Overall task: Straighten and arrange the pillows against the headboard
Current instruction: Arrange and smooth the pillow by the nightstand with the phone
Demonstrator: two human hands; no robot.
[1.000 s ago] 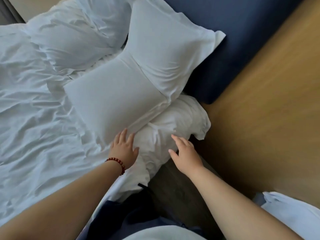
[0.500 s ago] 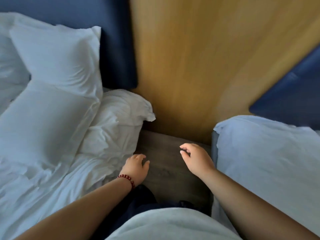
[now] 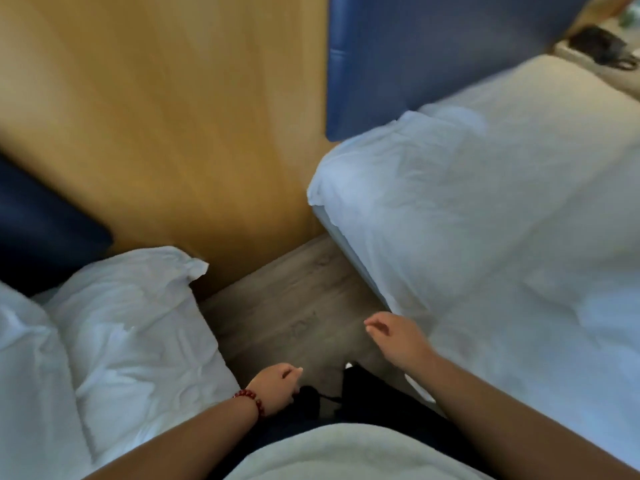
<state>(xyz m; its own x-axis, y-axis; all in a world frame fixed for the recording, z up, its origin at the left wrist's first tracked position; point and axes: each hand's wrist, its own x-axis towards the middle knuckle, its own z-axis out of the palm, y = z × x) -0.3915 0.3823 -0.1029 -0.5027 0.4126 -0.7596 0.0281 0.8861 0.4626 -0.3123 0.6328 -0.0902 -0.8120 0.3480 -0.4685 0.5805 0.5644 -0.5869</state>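
Between two beds, over the floor (image 3: pixel 294 313), both hands hang free and hold nothing. The left hand (image 3: pixel 277 382), with a bead bracelet (image 3: pixel 251 400) at the wrist, has its fingers loosely curled, and the right hand (image 3: pixel 398 341) is slack near the edge of the right bed (image 3: pixel 502 237). A rumpled white pillow (image 3: pixel 131 323) lies just left of the left hand, below the dark headboard (image 3: pixel 45 220); a wooden wall (image 3: pixel 173 116) separates this from the blue headboard (image 3: pixel 433 57) behind the right bed.
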